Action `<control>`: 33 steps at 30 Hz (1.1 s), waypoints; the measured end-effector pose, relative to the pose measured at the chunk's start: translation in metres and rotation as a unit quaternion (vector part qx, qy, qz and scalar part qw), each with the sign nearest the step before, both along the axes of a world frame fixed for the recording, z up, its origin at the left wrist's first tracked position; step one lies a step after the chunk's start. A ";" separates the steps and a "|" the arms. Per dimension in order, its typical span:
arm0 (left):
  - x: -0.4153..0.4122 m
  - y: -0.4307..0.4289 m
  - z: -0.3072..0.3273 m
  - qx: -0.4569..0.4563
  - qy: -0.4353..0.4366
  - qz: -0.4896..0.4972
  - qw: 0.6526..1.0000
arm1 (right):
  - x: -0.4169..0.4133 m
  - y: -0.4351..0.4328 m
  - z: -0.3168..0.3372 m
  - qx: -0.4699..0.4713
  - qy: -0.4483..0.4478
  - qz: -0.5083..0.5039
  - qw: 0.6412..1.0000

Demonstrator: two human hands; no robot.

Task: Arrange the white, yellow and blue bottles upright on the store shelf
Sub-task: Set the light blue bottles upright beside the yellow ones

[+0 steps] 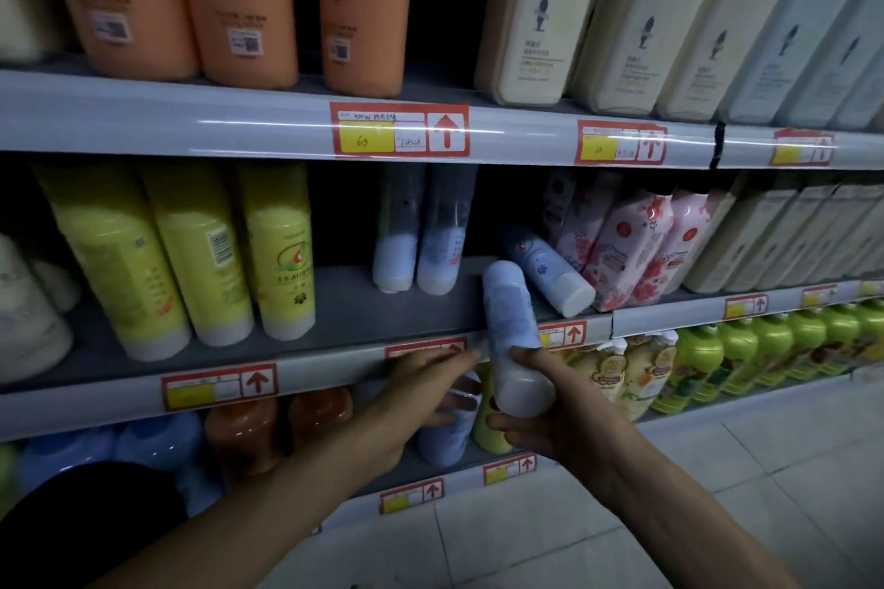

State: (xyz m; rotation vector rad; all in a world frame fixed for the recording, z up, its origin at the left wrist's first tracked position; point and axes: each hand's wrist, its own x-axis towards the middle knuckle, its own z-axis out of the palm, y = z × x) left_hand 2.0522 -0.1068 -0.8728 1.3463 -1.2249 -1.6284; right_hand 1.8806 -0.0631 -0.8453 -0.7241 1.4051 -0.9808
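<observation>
Blue bottle sits in your right hand, fingers wrapped round its white-capped end, just before the middle shelf's edge. At two o'clock from it, another blue bottle lies tipped on that shelf. Your left hand meets a lower-shelf bottle; whether its fingers grip, you cannot tell.
</observation>
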 end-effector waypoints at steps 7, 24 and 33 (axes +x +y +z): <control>0.002 0.007 -0.012 0.080 0.050 -0.055 0.994 | 0.013 0.005 -0.016 0.007 0.065 0.088 0.994; 0.046 0.006 -0.026 -0.230 -0.134 -0.099 0.959 | 0.023 0.002 -0.016 -0.125 0.080 0.039 0.988; 0.054 -0.014 0.010 -0.429 -0.195 0.080 0.878 | 0.053 -0.027 0.016 -0.320 0.047 -0.028 0.946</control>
